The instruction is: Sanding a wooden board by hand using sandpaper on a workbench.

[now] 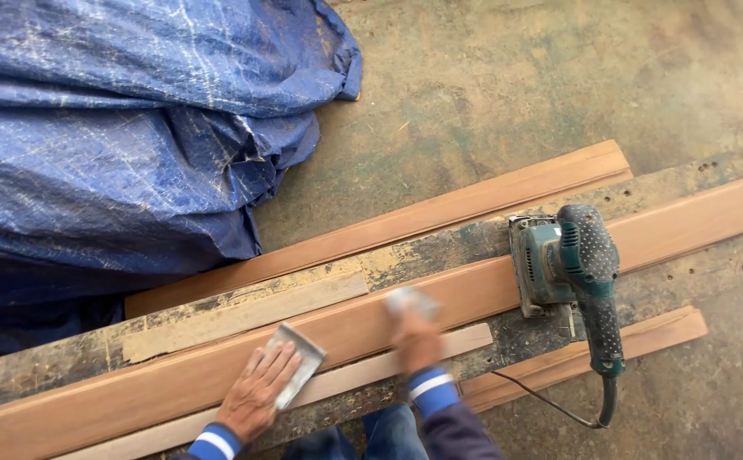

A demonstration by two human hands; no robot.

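A long reddish wooden board lies lengthwise on a worn workbench. My left hand rests flat on the board, fingers spread over the edge of a grey sheet of sandpaper. My right hand is blurred with motion on the board and grips a small pale sanding pad. A green electric sander sits on the board to the right of my right hand, its black cord trailing down.
A crumpled blue tarpaulin covers a heap at the upper left. Another reddish board lies behind the bench, and a shorter one lies in front. A pale strip runs along the bench's near edge. Concrete floor lies beyond.
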